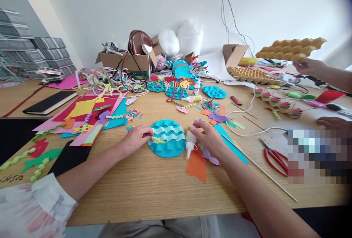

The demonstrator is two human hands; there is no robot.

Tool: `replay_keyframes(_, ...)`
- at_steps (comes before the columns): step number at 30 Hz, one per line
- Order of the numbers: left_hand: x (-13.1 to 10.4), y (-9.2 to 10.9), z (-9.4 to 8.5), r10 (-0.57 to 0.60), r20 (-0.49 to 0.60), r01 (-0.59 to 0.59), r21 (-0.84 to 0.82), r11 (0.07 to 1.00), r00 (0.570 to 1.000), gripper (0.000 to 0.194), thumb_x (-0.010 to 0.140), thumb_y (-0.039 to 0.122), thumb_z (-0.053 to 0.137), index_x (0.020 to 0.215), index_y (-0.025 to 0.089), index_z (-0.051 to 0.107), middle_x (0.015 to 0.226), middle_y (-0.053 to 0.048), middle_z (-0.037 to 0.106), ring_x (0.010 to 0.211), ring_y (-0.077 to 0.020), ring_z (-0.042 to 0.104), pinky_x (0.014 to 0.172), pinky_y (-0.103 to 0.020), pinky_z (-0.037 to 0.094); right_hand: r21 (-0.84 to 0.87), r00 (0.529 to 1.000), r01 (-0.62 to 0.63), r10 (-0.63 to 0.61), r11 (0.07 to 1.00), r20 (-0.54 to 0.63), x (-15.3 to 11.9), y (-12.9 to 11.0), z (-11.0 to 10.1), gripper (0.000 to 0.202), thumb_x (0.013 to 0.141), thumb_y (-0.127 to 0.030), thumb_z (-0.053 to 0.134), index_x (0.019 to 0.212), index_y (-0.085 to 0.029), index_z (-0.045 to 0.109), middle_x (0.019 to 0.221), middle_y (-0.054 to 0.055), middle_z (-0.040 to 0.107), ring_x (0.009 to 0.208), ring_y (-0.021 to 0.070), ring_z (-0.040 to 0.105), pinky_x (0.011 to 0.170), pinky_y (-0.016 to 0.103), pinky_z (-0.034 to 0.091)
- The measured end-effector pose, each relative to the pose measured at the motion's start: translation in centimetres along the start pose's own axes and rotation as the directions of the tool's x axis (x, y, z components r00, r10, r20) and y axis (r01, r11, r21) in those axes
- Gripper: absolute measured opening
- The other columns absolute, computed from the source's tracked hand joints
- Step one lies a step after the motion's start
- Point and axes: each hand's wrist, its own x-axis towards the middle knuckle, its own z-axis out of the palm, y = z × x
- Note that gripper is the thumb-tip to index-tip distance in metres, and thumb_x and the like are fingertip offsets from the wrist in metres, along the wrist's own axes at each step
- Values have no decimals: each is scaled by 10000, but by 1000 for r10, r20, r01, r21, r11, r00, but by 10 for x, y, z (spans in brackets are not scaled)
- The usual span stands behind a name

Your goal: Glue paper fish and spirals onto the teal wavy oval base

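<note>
A round blue disc with wavy light-blue strips across it lies flat on the table in front of me. At its left edge my left hand is closed in a pinch on a short yellow-green pipe cleaner, which extends over the disc. Just right of the disc, my right hand grips a white glue bottle, its nozzle pointing down. Under and beside that hand are an orange paper piece and a purple paper piece.
Coloured paper sheets and paper fish with pipe-cleaner pieces lie to the left. Finished-looking blue discs stand farther back. Rightward are a wooden stick, red-handled pliers and another person's hand holding an egg carton.
</note>
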Motion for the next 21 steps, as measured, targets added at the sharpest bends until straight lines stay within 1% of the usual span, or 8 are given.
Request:
replay_keyframes(2,0,0,0,-2,-4,2,-7,1000,1000,138,734,98,519,730,184,626,768,6,628,747,-143,572,680,-233,421,-92,993,92,-99,991,-70,-4,-7,-5,236,754,-362,560,923,-209,618,945,64,614,691,155,565,653,292,428)
replay_keyframes(3,0,0,0,-5,-6,5,-10,1000,1000,136,731,100,522,728,185,628,765,9,629,746,-143,574,679,-232,420,-131,986,148,-157,980,-62,-7,-12,-7,200,758,-311,557,925,-220,619,935,55,614,716,158,565,676,297,430)
replay_keyframes(5,1,0,1,-15,-9,15,-18,1000,1000,130,728,109,525,719,186,629,760,12,629,742,-144,576,672,-232,419,-153,962,273,-269,950,49,-12,-24,-9,189,755,-208,549,926,-233,625,887,41,626,770,165,569,698,295,433)
replay_keyframes(7,2,-1,1,-30,-11,29,-27,999,1000,123,724,114,528,701,183,627,755,12,625,736,-143,573,668,-231,417,-133,907,406,-381,904,180,-14,-38,-7,235,738,-143,558,941,-233,634,919,47,637,849,178,568,733,299,431)
replay_keyframes(9,3,-3,2,-46,-12,46,-36,998,999,118,717,111,531,685,178,623,735,10,615,717,-141,566,655,-230,415,-115,847,494,-448,862,285,-12,-50,-1,309,713,-87,568,983,-225,628,947,50,642,892,181,564,761,300,423)
replay_keyframes(14,4,-4,3,-79,-14,78,-49,996,997,126,702,100,526,672,176,623,702,15,599,681,-130,546,619,-219,401,-27,761,537,-471,843,446,2,-66,20,381,688,-68,605,1039,-215,611,833,14,636,739,129,568,643,231,414)
replay_keyframes(18,4,-2,0,-91,-9,90,-53,994,996,117,677,103,538,660,178,625,670,28,570,655,-121,526,587,-208,381,61,723,551,-513,832,463,9,-73,35,301,685,-79,621,953,-215,648,737,-16,611,654,94,544,596,195,390)
replay_keyframes(21,6,-4,1,-101,6,101,-58,993,995,93,671,124,549,626,177,611,624,39,546,644,-122,515,573,-206,368,121,723,531,-522,839,452,12,-76,46,266,688,-60,600,903,-207,653,697,-32,591,638,84,532,591,181,387)
